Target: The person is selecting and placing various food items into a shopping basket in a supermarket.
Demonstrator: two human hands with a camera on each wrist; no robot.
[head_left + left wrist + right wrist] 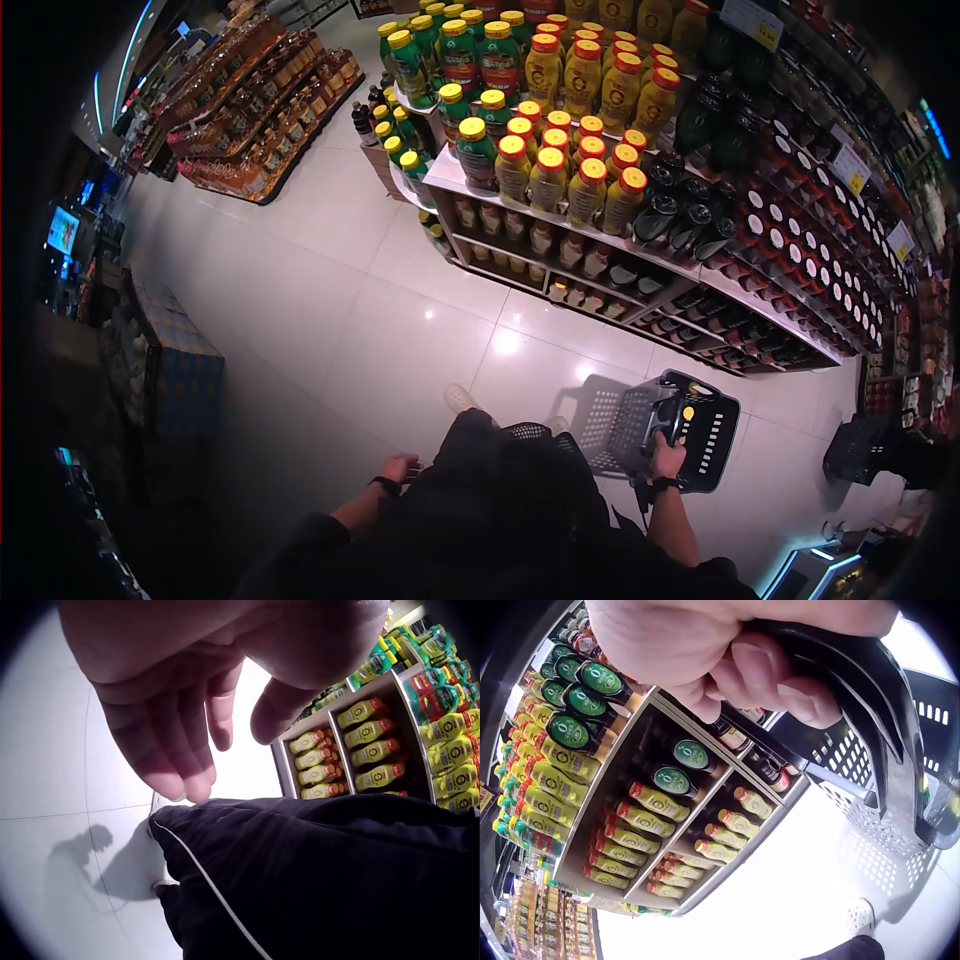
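My right hand (668,460) grips the black handle (889,727) of a dark plastic shopping basket (712,455), its fingers curled round it. The basket has slotted walls and hangs at my right side. Inside, a round yellow spot (688,413) shows, mostly hidden by the handle and walls. On the other side, my left hand (402,468) hangs beside my dark trouser leg (300,862). Its fingers are loosely bent and hold nothing in the left wrist view.
Ahead, a shelf unit (470,215) bears yellow bottles (548,180), green bottles (476,155) and dark bottles (690,225). Pale floor tiles (400,290) lie in front. Stacked boxes (185,350) stand left; a tiered display (270,130) stands farther off. A dark object (855,450) is at the right.
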